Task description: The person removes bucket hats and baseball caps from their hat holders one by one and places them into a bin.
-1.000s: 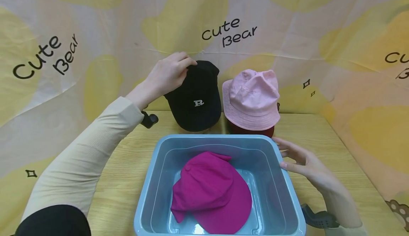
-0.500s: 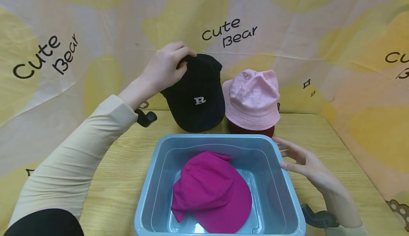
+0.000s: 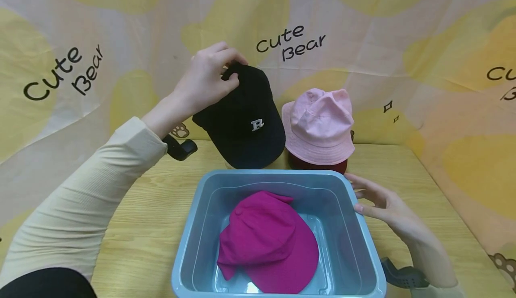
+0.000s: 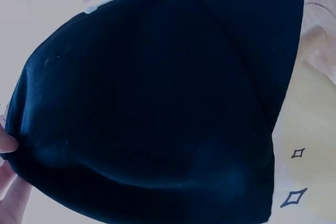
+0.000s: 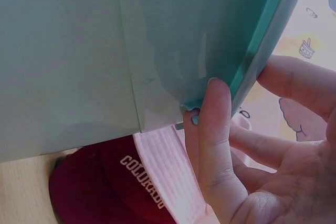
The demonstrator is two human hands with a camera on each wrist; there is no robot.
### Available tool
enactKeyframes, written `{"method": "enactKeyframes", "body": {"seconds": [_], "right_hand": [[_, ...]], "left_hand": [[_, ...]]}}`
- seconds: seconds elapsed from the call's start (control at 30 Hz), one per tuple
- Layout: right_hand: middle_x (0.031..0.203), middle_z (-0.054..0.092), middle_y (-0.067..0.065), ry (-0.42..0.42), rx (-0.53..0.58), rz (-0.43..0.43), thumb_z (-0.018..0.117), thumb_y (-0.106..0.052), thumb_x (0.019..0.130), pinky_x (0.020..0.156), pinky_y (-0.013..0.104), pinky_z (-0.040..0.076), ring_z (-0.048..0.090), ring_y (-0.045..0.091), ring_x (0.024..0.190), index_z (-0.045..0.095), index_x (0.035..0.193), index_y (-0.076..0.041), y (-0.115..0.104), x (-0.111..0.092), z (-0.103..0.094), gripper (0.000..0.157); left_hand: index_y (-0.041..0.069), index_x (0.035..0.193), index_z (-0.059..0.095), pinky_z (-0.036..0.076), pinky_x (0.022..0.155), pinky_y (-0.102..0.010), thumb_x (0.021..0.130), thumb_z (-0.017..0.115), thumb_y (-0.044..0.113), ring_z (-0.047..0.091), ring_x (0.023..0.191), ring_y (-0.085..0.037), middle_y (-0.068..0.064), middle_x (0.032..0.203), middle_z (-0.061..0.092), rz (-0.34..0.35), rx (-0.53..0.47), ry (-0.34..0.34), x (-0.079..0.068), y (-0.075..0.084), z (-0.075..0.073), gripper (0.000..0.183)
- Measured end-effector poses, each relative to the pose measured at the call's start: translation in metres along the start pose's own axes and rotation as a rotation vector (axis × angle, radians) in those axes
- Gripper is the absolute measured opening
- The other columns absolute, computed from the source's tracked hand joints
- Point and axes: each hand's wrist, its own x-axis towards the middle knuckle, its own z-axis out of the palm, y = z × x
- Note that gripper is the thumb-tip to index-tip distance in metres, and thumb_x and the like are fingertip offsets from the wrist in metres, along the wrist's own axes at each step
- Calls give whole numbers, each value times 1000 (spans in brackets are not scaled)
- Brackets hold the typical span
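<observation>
My left hand [image 3: 211, 75] pinches the crown of a black baseball cap [image 3: 246, 114] with a white letter R on its front. The cap hangs tilted behind the bin, brim down. In the left wrist view the black cap [image 4: 157, 98] fills most of the picture, fingertips [image 4: 7, 143] at its edge. My right hand [image 3: 383, 204] rests its thumb and fingers against the right rim of a light blue plastic bin [image 3: 189, 226]. In the right wrist view the thumb [image 5: 215, 103] lies along the bin's outer wall [image 5: 68, 61]. A magenta baseball cap [image 3: 266, 244] lies inside the bin.
Behind the bin, a pink bucket hat [image 3: 318, 125] sits over a dark red cap [image 3: 318, 166], lettered COLORADO in the right wrist view. A printed cloth [image 3: 363, 42] hangs behind the wooden table [image 3: 137, 226]. A black rounded object [image 3: 48, 282] shows at lower left.
My left hand has lifted slightly up and left, raising the black cap's crown and tilting it. The right hand, the bin and the other hats stay where they were.
</observation>
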Motion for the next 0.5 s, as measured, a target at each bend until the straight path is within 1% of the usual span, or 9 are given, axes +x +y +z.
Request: {"method": "enactKeyframes", "body": {"seconds": [0.1,0.2,0.37,0.5], "right_hand": [[129,58,-1,1,3,6,54,1,92,82,25,49,60,9,106,35,148,-9,0,0,1,60],[130,58,-1,3,2,7,54,0,92,82,25,50,60,9,106,35,148,-9,0,0,1,60],[129,59,-2,7,-1,11,54,0,92,82,25,50,60,8,106,35,148,-10,0,0,1,60],[128,59,-2,6,-2,10,54,0,92,81,26,50,60,9,106,35,148,-10,1,1,1,60]], "left_hand": [[2,105,69,52,87,-38,85,53,-2,62,97,-26,-15,102,64,-20,-18,-9,0,4,-2,26],[2,104,69,54,87,-37,85,54,-1,62,96,-24,-14,101,63,-21,-21,-8,0,7,-4,24],[1,103,69,56,85,-34,85,56,0,62,95,-21,-13,100,63,-10,-24,14,0,13,-9,22],[2,102,69,57,83,-32,86,56,2,63,94,-18,-12,100,63,-25,-45,27,-1,20,-13,22]]}}
